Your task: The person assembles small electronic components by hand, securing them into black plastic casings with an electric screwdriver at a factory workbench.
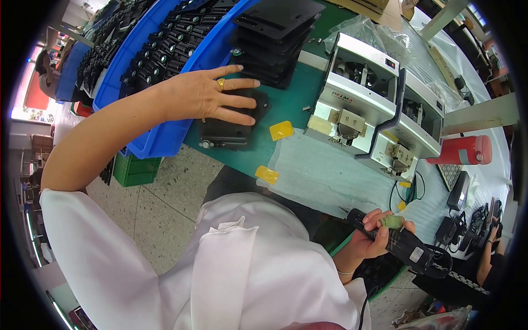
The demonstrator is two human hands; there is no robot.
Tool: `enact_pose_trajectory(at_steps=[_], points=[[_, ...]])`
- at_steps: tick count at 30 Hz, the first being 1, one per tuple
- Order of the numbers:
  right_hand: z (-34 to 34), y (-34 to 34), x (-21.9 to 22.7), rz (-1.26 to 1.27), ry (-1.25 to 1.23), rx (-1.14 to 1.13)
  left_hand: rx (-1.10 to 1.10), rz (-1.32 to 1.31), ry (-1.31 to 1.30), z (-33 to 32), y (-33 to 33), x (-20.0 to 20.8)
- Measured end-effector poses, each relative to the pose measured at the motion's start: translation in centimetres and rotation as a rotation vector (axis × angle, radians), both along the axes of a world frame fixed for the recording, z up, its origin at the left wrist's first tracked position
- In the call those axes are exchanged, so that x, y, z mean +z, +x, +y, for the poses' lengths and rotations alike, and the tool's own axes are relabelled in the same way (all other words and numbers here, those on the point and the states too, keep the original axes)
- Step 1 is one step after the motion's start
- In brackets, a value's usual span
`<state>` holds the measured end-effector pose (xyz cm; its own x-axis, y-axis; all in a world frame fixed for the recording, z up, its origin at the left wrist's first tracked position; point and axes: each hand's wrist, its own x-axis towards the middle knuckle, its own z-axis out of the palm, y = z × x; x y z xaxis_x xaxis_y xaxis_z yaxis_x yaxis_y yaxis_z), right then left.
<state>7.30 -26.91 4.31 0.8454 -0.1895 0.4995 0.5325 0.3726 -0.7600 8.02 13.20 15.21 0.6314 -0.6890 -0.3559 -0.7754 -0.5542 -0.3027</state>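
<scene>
My left hand, with a ring on one finger, lies spread and flat over a black plate-like part at the table's left edge. The fingers are apart and rest on its top; much of the part is hidden under them. In my right hand, at the lower right, is a black corded electric screwdriver. The fingers wrap round its body, one of them in a green finger cover. The thin bit points left, above the table's near edge, apart from the black part.
A stack of black plates stands behind my left hand. Blue bins of black parts line the left. Two screw feeders stand at the right, behind a white sheet with yellow tape. Another person's arm shows far right.
</scene>
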Motion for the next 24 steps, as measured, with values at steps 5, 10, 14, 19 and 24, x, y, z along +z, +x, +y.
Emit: enact_pose_trajectory(at_steps=[5, 10, 14, 19, 24], points=[[-0.1, 0.1, -0.1, -0.001, -0.017, 0.018, -0.121, -0.037, 0.067, 0.5, 1.3, -1.8], [-0.2, 0.3, -0.1, 0.054, -0.031, 0.007, -0.181, -0.046, 0.139, 0.8, 1.7, -2.9], [-0.3, 0.6, -0.1, 0.095, -0.002, 0.012, -0.184, -0.115, 0.157, 0.9, 1.3, -3.3], [-0.1, 0.7, -0.3, 0.092, 0.010, 0.016, 0.310, -0.077, -0.102, -0.4, 0.1, -2.8], [-0.2, 0.9, -0.2, 0.089, 0.042, 0.083, 1.252, -0.130, -0.695, -2.7, -2.8, -4.7]])
